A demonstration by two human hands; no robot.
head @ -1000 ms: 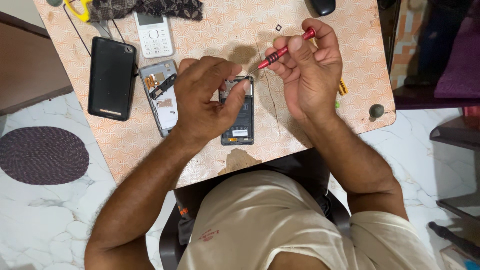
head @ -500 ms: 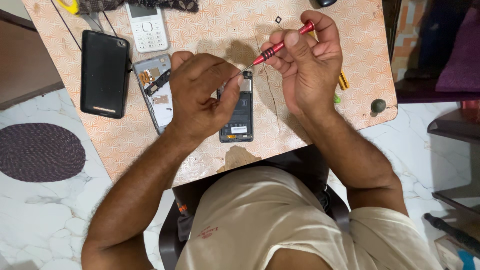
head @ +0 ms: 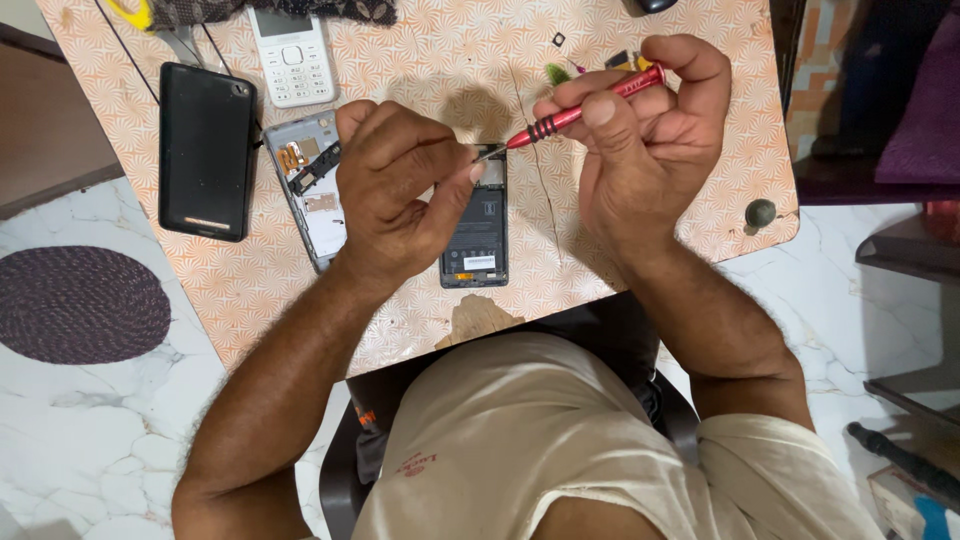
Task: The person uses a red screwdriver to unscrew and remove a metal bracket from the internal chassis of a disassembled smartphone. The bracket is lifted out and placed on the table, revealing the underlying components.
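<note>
A: Head view, right hand (head: 650,150)?
B: Fingers closed round a red screwdriver (head: 585,107), tip aimed at the left hand (head: 400,190).

A: Left hand?
B: Fingers pinched together at the tip, over an opened phone (head: 478,235) lying on the patterned table (head: 440,60); whether they hold anything cannot be told.

A: Surroundings?
B: Left of it, a grey phone frame (head: 305,190), a black back cover (head: 205,150), a white keypad phone (head: 290,55).
</note>
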